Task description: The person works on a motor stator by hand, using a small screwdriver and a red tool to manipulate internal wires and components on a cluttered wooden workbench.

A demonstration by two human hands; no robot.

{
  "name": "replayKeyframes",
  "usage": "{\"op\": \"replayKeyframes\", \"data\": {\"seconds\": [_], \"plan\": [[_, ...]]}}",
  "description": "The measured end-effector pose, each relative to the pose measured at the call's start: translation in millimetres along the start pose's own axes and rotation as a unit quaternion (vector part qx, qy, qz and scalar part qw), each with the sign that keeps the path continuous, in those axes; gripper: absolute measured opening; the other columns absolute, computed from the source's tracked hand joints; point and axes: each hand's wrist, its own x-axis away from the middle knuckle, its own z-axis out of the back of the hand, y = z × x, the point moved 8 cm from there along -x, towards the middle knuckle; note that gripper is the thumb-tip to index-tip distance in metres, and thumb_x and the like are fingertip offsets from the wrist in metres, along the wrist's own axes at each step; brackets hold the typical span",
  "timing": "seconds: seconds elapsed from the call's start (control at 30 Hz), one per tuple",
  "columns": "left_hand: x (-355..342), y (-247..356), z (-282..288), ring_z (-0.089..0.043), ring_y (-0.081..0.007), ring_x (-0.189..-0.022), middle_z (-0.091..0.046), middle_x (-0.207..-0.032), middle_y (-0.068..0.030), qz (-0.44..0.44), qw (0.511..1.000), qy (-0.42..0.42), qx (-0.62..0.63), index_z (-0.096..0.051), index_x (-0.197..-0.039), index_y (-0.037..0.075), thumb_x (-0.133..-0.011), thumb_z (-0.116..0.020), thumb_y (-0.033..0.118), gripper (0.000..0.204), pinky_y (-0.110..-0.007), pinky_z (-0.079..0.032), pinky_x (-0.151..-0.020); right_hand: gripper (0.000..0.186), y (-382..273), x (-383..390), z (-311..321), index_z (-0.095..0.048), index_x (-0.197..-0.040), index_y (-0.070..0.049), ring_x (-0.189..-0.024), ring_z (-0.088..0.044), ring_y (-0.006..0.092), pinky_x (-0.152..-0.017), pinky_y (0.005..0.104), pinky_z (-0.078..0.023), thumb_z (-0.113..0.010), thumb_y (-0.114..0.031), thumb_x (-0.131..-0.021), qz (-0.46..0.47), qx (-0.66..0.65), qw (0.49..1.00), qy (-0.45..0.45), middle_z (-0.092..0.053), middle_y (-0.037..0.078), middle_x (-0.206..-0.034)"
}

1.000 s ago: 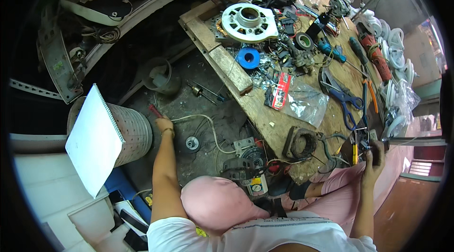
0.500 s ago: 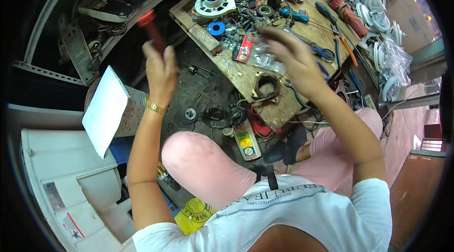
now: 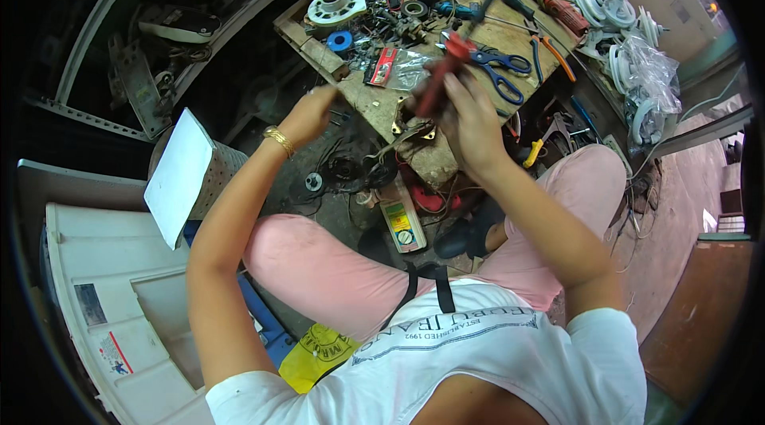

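Note:
In my right hand (image 3: 472, 118) is a red-handled tool (image 3: 434, 90), its dark shaft slanting up and away over the bench; motion blurs it. Directly below this hand, the motor stator (image 3: 413, 131) with its wound coil lies on the near corner of the wooden bench (image 3: 374, 110), partly covered by the tool and fingers. My left hand (image 3: 309, 116), wearing a gold bracelet, is closed just off the bench's left edge. A thin pale bit shows at its fingertips, too blurred to name.
Scissors (image 3: 502, 74), pliers (image 3: 550, 54) and a red angle grinder (image 3: 554, 6) lie on the right of the bench. A white motor cover (image 3: 336, 6) and a blue spool (image 3: 339, 41) sit at its left. On the floor stands a multimeter (image 3: 402, 226).
The red-handled tool has passed from my left hand to my right. My left hand has come down and right toward the bench; my right hand is lower, over the stator. The view has shifted slightly.

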Motion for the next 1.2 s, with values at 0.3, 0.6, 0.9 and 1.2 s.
{"op": "replayKeyframes", "data": {"seconds": [0.3, 0.6, 0.9, 1.2], "plan": [[58, -64, -123, -0.068, -0.0274, -0.101, -0.071, -0.094, -0.0061, -0.092, 0.882, -0.336, -0.318, -0.064, -0.114, 0.017, -0.094, -0.051, 0.018, 0.023, -0.048, -0.041, -0.103, 0.024, 22, 117, 92, -0.038, -0.124, -0.006, -0.066, -0.058, 0.013, -0.058, 0.0246, -0.05, -0.049, -0.017, -0.106, 0.051, 0.036, 0.985, 0.159, -0.06, 0.008, -0.09], [4, 22, 40, -0.062, -0.0254, -0.069, -0.063, -0.077, -0.014, 0.047, 0.991, 0.086, 0.088, -0.052, -0.106, 0.003, -0.101, -0.057, 0.014, 0.012, -0.035, -0.046, -0.063, 0.036, 65, 149, 128, -0.049, -0.128, -0.003, -0.071, -0.056, 0.0072, -0.06, 0.0211, -0.048, -0.062, 0.002, -0.095, -0.056, 0.167, 0.958, 0.227, -0.062, 0.006, -0.095], [-63, 130, 30, -0.059, -0.0257, -0.082, -0.059, -0.089, -0.0154, 0.008, 0.984, 0.005, 0.176, -0.053, -0.109, -0.003, -0.098, -0.056, 0.006, 0.014, -0.033, -0.047, -0.076, 0.03, 81, 155, 135, -0.055, -0.122, 0.001, -0.094, -0.059, 0.0089, -0.081, 0.0232, -0.048, -0.062, 0.005, -0.092, -0.062, 0.242, 0.948, 0.195, -0.064, 0.006, -0.102], [-81, 82, 34, -0.049, -0.008, -0.081, -0.056, -0.089, 0.0002, 0.117, 0.929, 0.071, 0.343, -0.056, -0.114, 0.0, -0.102, -0.05, 0.002, 0.013, -0.024, -0.043, -0.076, 0.027, 83, 146, 134, -0.053, -0.12, 0.002, -0.106, -0.06, 0.0142, -0.093, 0.0273, -0.046, -0.057, 0.006, -0.094, -0.076, 0.136, 0.967, 0.203, -0.063, 0.012, -0.113]]}}
